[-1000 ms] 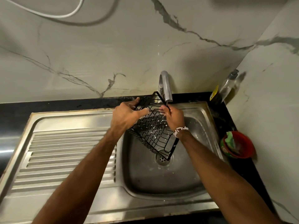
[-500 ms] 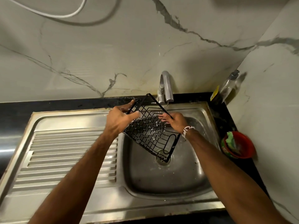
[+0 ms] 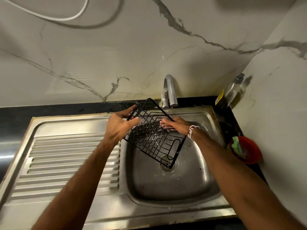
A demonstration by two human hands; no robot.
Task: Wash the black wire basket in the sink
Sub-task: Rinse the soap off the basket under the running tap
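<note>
The left hand has its grip closed on the upper left rim of the one black wire basket, thumb on the near side and fingers curled behind the wire; the right hand pinches nothing, its fingers lying nearly straight and together on the grid inside the basket, wet under a thin stream of water; one bracelet of pale round beads rings that wrist. The basket (a rectangular tray of thin crossed wires, with a rounded loop at its lower end) is held tilted above the bowl of the sink, its low corner over the single round drain, its high corner near the one curved chrome tap; the sink is brushed steel, one squarish bowl with a ribbed drainboard to its left, set into a black tabletop; at the right of the tabletop stand one clear pump bottle and one round red bowl holding a green sponge; behind rise two walls of pale veined marble, one white cable looping across.
</note>
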